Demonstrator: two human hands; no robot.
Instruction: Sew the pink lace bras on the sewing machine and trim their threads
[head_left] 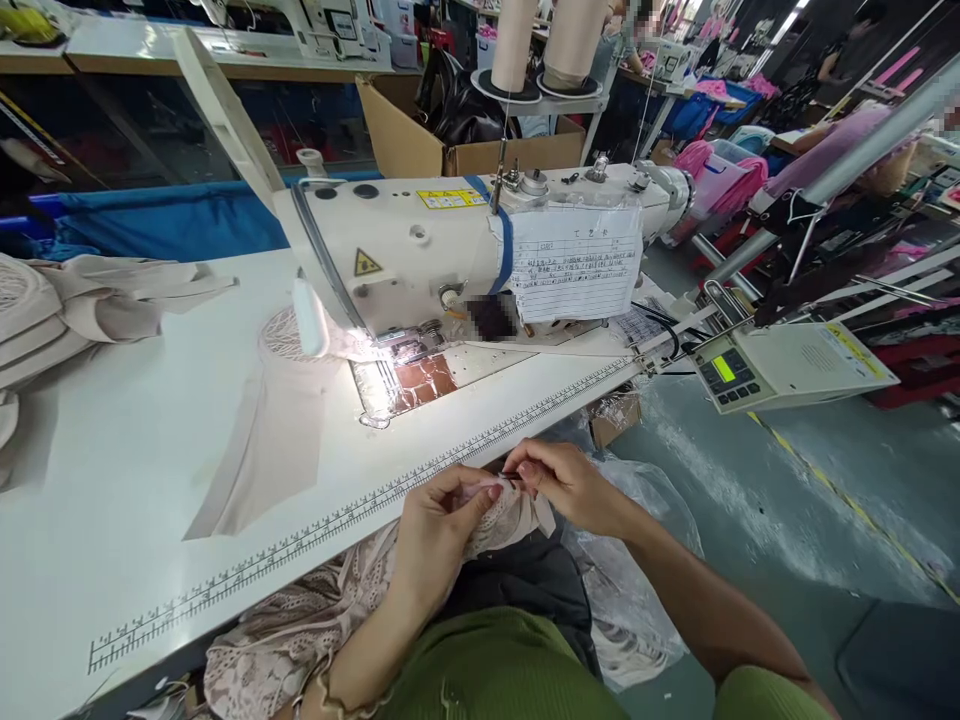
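Above the lap, my left hand (439, 530) pinches the edge of a beige lace garment piece (499, 520) between thumb and fingers. My right hand (574, 488) is closed beside it, its fingertips on a small thin dark tool (513, 476) that touches the fabric edge; its exact kind is too small to make out. More beige lace fabric (300, 620) hangs over my lap under the left forearm. Past both hands stands a white sewing machine (405, 235) with its needle area lit. Another beige piece with a lace top (266, 430) lies flat left of the needle area.
A printed ruler (360, 505) runs along the front edge of the white table (150, 560). Stacked beige pieces (82, 310) lie at the left. A control box (795, 365) juts out at the right. Behind the machine are thread cones (514, 45) and a cardboard box (405, 130).
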